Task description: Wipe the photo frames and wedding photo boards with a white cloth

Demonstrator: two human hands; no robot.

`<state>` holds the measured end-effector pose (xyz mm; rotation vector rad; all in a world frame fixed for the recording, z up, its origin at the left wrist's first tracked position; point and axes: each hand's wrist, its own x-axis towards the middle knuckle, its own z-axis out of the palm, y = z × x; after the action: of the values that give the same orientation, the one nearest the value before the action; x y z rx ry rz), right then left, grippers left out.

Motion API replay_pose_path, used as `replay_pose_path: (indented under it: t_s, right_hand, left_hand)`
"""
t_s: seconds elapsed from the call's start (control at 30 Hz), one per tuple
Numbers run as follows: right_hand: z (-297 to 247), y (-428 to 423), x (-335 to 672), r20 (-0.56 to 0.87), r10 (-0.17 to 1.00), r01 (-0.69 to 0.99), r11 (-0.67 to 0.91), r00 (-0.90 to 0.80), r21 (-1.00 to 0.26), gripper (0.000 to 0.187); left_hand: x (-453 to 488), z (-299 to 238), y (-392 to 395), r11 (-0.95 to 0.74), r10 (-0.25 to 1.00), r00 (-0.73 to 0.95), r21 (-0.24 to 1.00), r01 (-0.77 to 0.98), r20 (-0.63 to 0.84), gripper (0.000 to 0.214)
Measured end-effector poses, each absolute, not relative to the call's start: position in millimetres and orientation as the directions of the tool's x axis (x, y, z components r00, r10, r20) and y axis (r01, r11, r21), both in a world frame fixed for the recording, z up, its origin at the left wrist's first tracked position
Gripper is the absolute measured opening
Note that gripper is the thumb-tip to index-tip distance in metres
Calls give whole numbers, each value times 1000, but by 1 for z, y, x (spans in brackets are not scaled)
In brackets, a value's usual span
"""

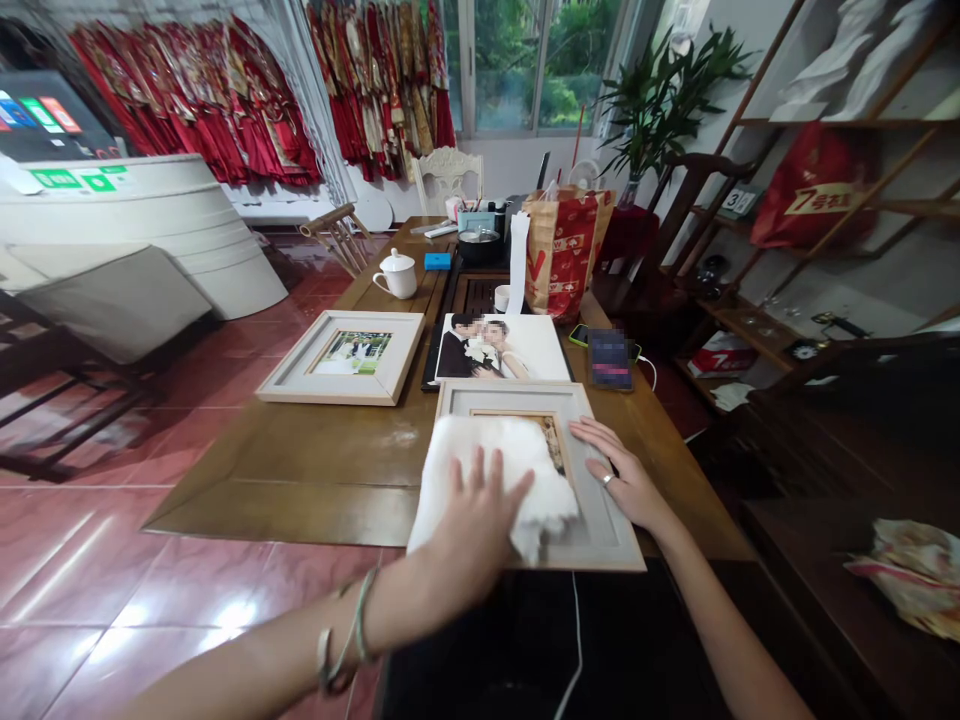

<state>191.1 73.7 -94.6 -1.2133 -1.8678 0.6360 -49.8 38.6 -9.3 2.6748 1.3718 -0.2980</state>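
Touching white cloth [517, 446]: left fingers [478, 472], splayed wide | touching frame [604, 535]: right fingers [606, 442], slightly parted

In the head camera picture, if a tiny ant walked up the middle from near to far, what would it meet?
Left hand on the white cloth → couple photo → black pot → white chair → window.
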Motion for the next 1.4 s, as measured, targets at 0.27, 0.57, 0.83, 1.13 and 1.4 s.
replay_pose_path:
  t_s: [0.27, 0.57, 0.83, 1.13, 1.4]
  right_hand:
    - [-95, 75, 192, 355, 907, 511, 422, -229, -749, 38]
    - [-97, 75, 192, 349, 913, 513, 408, -211, -756, 39]
    - [-97, 76, 192, 374, 905, 493, 424, -201, -760, 38]
    - [-94, 75, 192, 357, 905, 486, 425, -231, -764, 38]
    - [-99, 75, 193, 362, 913, 494, 407, -190, -768, 37]
  left_hand:
    - [-31, -18, 15, -634, 753, 641, 97, 767, -147, 67]
    - [-27, -29, 111, -466, 883, 467, -30, 884, 55, 68]
    - [-22, -18, 81, -663, 734, 662, 52, 747, -150, 65]
    - [-22, 6, 11, -751, 600, 762, 156, 642, -245, 63]
    - [-23, -27, 95, -623, 782, 623, -61, 780, -15, 62]
